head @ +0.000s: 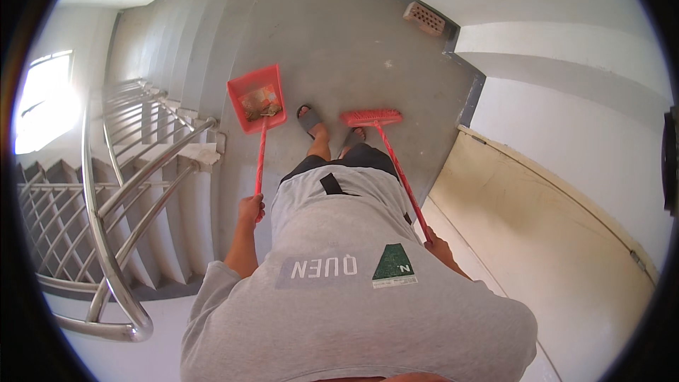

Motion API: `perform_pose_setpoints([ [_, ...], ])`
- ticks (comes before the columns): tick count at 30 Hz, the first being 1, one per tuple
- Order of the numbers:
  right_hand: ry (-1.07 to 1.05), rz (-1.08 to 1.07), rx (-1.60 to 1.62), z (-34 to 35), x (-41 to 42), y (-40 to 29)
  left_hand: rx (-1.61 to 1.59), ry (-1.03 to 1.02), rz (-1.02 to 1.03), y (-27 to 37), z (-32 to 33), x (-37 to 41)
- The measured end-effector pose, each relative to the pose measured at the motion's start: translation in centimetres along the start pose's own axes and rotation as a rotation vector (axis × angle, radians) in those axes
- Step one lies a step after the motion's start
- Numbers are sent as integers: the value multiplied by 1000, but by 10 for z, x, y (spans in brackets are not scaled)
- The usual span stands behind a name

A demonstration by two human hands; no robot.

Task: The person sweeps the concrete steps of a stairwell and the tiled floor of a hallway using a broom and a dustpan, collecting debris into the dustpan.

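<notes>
My left hand [251, 209] is closed around the red handle of a long-handled dustpan [257, 85]. The red pan hangs or rests ahead of me on the left, beside my left foot, with brownish debris lying in it near the handle side. My right hand [436, 244] grips the far end of the red handle of a broom [371, 117]. The broom's red-bristled head is just in front of my right foot. Whether the pan touches the floor, I cannot tell.
Stairs run up or down on the left [204, 37], beside a stainless steel railing [114, 270]. A perforated brick [424, 18] lies against the far wall. On the right stands a cream-coloured door [530, 212]. A bright window [48, 101] is at the far left.
</notes>
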State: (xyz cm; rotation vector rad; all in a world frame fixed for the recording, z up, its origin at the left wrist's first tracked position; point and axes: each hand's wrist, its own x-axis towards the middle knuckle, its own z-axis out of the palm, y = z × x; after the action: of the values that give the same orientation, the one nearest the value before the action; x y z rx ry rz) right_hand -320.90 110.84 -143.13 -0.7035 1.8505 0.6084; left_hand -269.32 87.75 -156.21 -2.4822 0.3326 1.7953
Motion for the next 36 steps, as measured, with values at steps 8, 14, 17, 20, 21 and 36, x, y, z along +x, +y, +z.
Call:
perform_pose_setpoints([
  [8, 287, -99, 296, -31, 121, -6, 89, -44, 65, 22, -21, 2],
  [14, 499, -256, 518, -69, 207, -54, 180, -55, 125, 47, -37, -10],
  [17, 510, -267, 521, -25, 201, -44, 238, -35, 138, 54, -38, -21],
  [20, 418, -157, 448, 69, 169, -16, 281, -8, 175, 64, -31, -24],
  [21, 243, -6, 402, 84, 129, -18, 287, -10, 185, 61, -32, -20],
  [36, 126, 218, 568, 361, -168, 86, 387, -91, 223, 52, 0, -4],
])
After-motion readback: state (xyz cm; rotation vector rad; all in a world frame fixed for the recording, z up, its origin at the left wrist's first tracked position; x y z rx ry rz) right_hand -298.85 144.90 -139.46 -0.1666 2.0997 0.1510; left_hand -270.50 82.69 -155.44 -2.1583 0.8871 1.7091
